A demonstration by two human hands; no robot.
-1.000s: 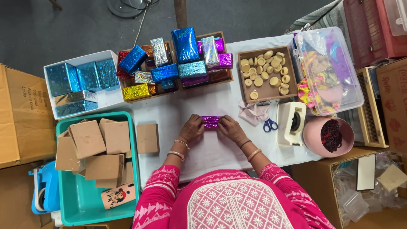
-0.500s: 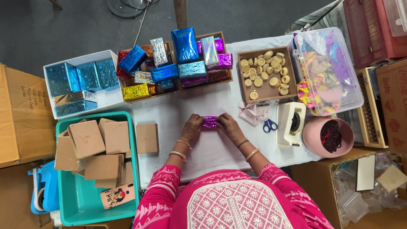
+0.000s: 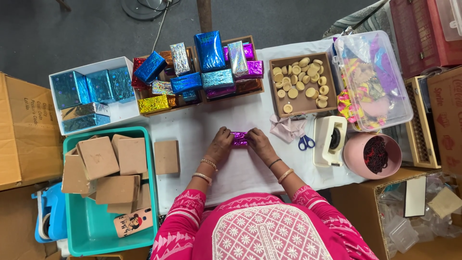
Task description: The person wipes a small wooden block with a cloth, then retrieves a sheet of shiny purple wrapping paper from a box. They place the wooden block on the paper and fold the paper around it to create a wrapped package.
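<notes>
Overhead, a person in a pink top w/ white embroidery sat at a table covered in white cloth (image 3: 240, 118), both hands meeting at its centre on a small box wrapped in shiny purple foil (image 3: 239, 139). Left hand (image 3: 220, 145) gripped the box's left end, fingers curled together & clamped on it; right hand (image 3: 258, 143) did the same at the right end, so only the middle strip of foil showed between them. Box lay flat on the cloth, just in front of the person's chest. Bangles on both wrists. Beyond the hands, at the far table edge, a brown tray heaped w/ foil-wrapped boxes in blue, silver, gold & purple (image 3: 199, 72). Right of it, a brown cardboard tray of round beige discs (image 3: 301, 84), then a clear plastic tub of coloured trimmings (image 3: 373, 82). Near the right hand: a crumpled pale pink cloth scrap (image 3: 287, 129), blue-handled scissors (image 3: 306, 142), a cream tape dispenser (image 3: 329, 140) & a pink round bowl holding dark beads (image 3: 374, 155). To the left: a white box of blue foil parcels (image 3: 89, 94), a teal plastic crate of plain brown cardboard boxes (image 3: 103, 168), and one plain brown box (image 3: 166, 157) alone on the cloth beside the crate.
</notes>
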